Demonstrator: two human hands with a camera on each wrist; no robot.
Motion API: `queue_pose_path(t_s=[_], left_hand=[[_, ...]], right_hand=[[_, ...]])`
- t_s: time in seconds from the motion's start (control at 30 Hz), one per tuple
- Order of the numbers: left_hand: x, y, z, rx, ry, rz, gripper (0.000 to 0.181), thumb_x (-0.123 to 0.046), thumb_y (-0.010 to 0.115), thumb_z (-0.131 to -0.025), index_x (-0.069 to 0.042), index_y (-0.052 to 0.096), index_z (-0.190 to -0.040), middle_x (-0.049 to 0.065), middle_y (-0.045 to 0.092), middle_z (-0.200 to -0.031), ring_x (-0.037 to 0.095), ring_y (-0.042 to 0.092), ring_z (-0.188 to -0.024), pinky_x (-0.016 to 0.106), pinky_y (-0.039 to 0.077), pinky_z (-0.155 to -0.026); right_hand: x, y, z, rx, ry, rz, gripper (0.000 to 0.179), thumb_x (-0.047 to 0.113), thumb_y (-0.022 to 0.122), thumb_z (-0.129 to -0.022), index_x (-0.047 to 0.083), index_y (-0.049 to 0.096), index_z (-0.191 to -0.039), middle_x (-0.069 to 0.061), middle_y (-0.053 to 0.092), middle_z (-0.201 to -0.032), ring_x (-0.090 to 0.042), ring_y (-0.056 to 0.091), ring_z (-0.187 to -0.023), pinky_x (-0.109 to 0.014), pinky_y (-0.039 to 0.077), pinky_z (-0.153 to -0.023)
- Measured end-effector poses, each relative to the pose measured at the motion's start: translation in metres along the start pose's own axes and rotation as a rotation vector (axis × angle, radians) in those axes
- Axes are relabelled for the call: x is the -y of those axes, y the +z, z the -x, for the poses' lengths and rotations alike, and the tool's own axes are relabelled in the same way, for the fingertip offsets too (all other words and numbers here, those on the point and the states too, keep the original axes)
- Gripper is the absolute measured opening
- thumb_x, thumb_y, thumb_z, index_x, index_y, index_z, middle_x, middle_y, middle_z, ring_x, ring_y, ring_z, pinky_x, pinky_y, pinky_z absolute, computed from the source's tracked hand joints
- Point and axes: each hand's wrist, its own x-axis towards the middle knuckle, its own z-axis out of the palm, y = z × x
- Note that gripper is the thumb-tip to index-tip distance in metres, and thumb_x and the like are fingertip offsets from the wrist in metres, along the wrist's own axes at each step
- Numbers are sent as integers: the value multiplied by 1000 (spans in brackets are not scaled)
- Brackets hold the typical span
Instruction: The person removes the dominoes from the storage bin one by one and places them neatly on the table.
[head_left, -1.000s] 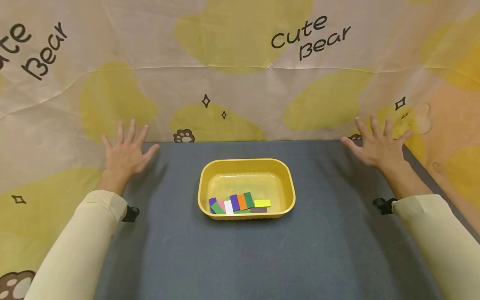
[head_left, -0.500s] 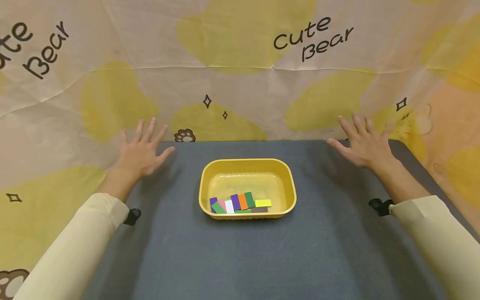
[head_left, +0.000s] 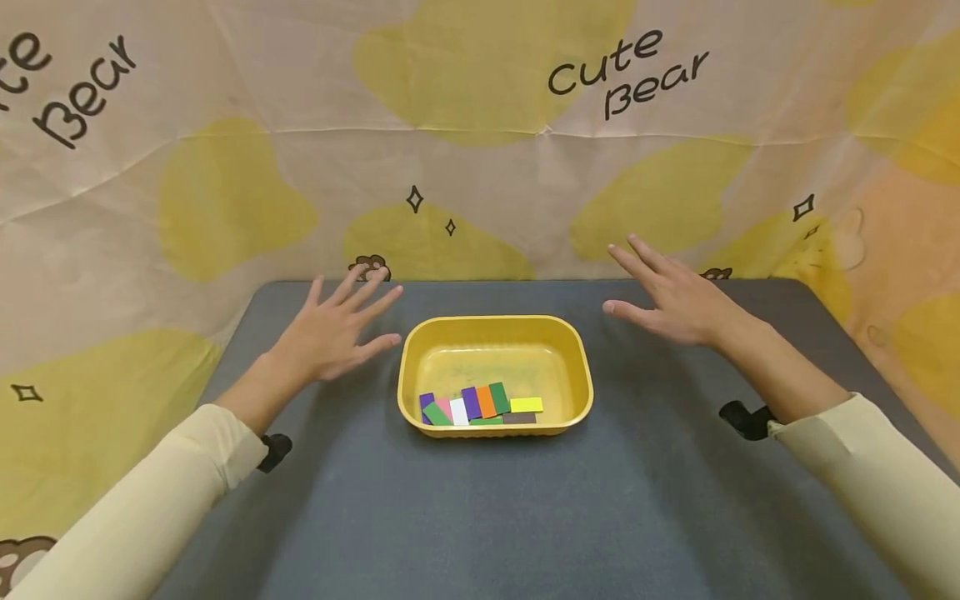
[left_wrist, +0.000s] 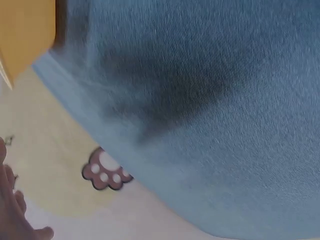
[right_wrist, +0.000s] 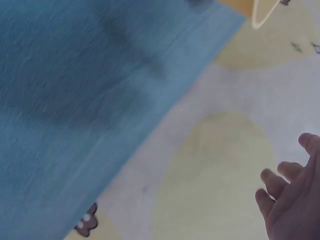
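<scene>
A yellow rectangular tray (head_left: pixel 495 329) stands mid-table in the head view. Along its near side lie several small flat coloured blocks, among them an orange one (head_left: pixel 486 402), a white one (head_left: pixel 459 412), a yellow one (head_left: pixel 527 405) and a dark green one (head_left: pixel 498 398). My left hand (head_left: pixel 330 333) hovers left of the tray, fingers spread, its thumb tip close to the tray's rim. To the right of the tray, my right hand (head_left: pixel 682 300) is held in the air with straight fingers. Neither hand holds anything. Both wrist views catch only part of each hand and a tray corner.
The dark grey table (head_left: pixel 495 517) carries the tray. A patterned cloth (head_left: pixel 480 100) with bear lettering hangs behind it and down both sides. Black wrist straps (head_left: pixel 276 452) show below the cuffs.
Both hands have moved inward toward the tray, the left to the right and the right to the left. The tray and blocks stay where they were.
</scene>
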Motion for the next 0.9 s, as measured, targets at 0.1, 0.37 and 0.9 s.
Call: queue_pose_path(t_s=[0.1,0.37,0.9], left_hand=[[-9,2,-1,39,48,2,75,-66,38,-99,-26,21,-160,3,10,-167,31,4,-153,69,6,-113],[-22,5,2,163,128,31,82,-73,35,-95,-25,22,-160,3,13,-166,32,12,-152,68,9,-114],[-23,10,5,215,152,77,95,-81,42,-86,-24,22,-160,0,18,-165,31,18,-151,67,15,-113]], right_hand=[[9,0,-2,36,7,-55,88,63,56,-93,28,11,-162,-12,5,-167,-48,23,-145,-68,26,-108],[26,8,-8,62,-94,-328,97,43,80,-84,21,23,-159,-12,34,-159,-34,35,-144,-60,32,-109],[44,29,-24,453,-77,-795,85,25,78,-88,3,30,-154,-23,49,-146,-33,51,-133,-42,47,-101]])
